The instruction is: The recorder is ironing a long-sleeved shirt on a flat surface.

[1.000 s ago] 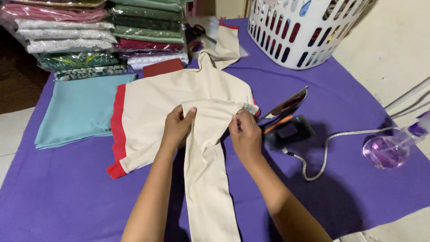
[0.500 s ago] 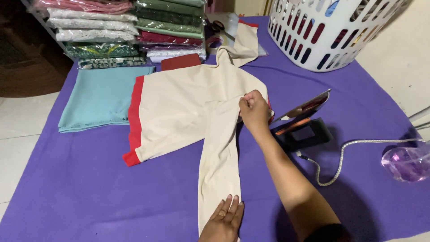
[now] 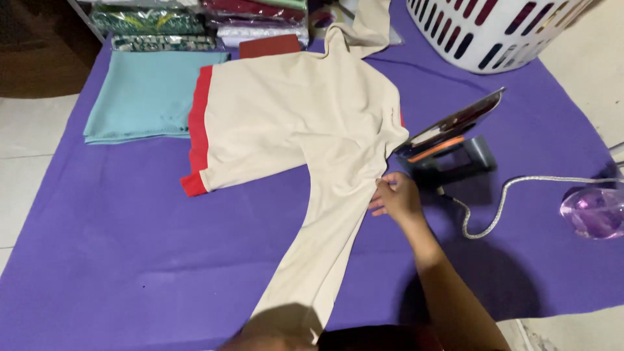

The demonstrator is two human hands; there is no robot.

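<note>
Now your right hand (image 3: 398, 198) pinches the shirt (image 3: 305, 123) sleeve's edge mid-frame; left hand (image 3: 273, 331), bottom, blurred—grip unclear. Smooth next.

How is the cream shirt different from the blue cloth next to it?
The cream shirt is spread open, with a long sleeve stretched out; the blue cloth is folded into a neat rectangle. The cream shirt has a red band along one edge; the blue cloth is plain. The right hand pinches the cream shirt; nothing touches the blue cloth. Both lie flat on the purple cover.
</note>
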